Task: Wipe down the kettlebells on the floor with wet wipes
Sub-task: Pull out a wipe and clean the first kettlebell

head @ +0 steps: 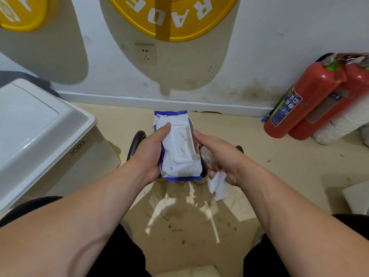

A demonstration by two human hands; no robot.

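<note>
My left hand grips a white wet-wipe pack with blue ends, its flip lid facing up and shut. My right hand holds a crumpled white wipe in its lower fingers, while its forefinger touches the pack's right edge near the lid. Under the pack stand dark kettlebells, mostly hidden: a curved black handle shows at the left and another dark bit at the right.
A white lidded plastic bin stands at the left. Two red fire extinguishers lean against the wall at the right beside a white roll. Yellow round signs and a wall socket hang ahead. The beige floor is dusty.
</note>
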